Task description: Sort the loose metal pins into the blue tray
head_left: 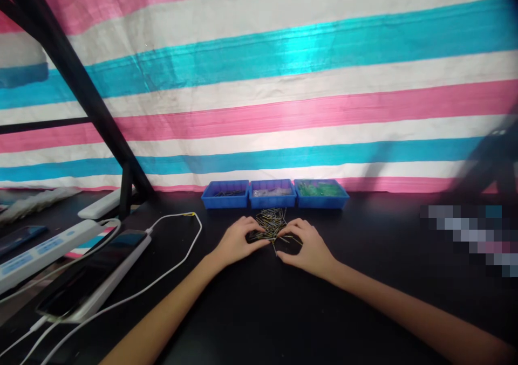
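Many slim metal pieces (pixel 272 220), partly hidden, indistinct, between left hand (pixel 237 241), grip unclear, and right hand (pixel 311 247), curled wide.

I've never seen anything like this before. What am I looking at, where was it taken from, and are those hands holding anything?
There's no machine here: these are a person's bare left hand and right hand. The single picture comes from a camera worn on that person's head, looking forward and down.

On the black table lies a pile of thin metal pieces. Behind it stand three blue trays in a row, the right one with green pieces inside. Off to the left are a phone and a white power strip.

Both hands curve around the pile's sides, thumbs and fingers parted. Nothing is plainly held, though the pieces are too small to be sure.
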The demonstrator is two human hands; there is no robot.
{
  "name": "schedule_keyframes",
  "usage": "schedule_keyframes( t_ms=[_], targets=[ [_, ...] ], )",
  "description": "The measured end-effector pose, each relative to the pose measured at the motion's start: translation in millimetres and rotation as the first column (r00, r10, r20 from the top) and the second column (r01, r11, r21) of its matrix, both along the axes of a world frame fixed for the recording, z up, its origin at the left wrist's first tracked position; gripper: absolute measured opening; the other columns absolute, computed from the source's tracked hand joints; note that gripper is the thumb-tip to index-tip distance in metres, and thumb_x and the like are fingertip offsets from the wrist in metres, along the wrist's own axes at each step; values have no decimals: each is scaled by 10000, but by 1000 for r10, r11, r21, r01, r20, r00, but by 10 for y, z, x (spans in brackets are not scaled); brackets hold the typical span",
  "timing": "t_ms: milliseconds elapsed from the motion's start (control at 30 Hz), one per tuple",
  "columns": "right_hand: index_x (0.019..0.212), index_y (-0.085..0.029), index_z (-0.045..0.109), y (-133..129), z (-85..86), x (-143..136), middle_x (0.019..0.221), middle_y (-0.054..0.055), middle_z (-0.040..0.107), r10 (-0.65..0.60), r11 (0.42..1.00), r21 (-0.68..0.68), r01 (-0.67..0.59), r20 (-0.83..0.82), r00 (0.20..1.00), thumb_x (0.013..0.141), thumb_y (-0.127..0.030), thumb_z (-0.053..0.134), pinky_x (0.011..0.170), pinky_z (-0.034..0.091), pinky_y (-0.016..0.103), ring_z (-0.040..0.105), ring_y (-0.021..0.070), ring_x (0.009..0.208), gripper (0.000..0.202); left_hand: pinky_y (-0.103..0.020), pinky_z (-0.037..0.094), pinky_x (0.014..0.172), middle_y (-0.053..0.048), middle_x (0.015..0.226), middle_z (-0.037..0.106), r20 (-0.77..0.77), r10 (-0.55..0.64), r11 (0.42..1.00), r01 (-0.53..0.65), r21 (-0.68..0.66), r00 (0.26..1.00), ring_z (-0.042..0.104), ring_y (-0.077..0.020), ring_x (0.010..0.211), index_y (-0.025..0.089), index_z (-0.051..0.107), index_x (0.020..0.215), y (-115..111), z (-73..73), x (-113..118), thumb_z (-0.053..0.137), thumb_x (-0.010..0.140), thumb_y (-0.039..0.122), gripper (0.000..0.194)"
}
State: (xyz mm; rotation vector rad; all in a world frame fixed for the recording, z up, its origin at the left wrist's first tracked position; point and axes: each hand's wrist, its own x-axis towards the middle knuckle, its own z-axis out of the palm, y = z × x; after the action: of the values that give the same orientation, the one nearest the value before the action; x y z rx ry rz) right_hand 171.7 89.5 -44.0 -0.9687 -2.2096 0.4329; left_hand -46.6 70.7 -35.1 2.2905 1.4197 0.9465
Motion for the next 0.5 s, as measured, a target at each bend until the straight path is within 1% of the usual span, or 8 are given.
schedule_keyframes(
  t_ms=[67,167,367,500],
  targets=[
    [878,-233,632,2,-10,-3,934,34,563,-26,1000,2,26,27,999,613,-334,712,807,382,370,515,214,885,294,-320,408,834,-27,892,625,-108,-25,999,30,43,994,546,-171,851,208,652,905,-40,-6,64,610,761,403,246],
    [905,-239,626,4,-22,-4,945,27,572,-49,999,-1,49,59,997,648,-337,693,801,369,358,510,208,889,283,-304,416,815,-22,898,617,-174,-16,998,26,60,985,544,-166,848,211,638,911,-63,-1,94,578,792,384,219],
    [910,-242,623,47,-64,-7,912,11,603,-36,999,-12,37,64,997,751,-267,630,792,359,333,517,185,877,161,-243,433,708,1,868,609,-186,26,998,-15,59,982,551,-147,819,229,637,890,-34,-50,65,549,820,343,160],
    [924,-236,622,69,-78,-9,904,0,618,3,1000,-12,-3,39,999,794,-224,599,786,358,310,528,159,862,133,-225,439,676,4,849,608,-176,13,998,-2,61,984,565,-134,768,231,638,898,-7,-96,43,539,826,349,170]
  ],
)
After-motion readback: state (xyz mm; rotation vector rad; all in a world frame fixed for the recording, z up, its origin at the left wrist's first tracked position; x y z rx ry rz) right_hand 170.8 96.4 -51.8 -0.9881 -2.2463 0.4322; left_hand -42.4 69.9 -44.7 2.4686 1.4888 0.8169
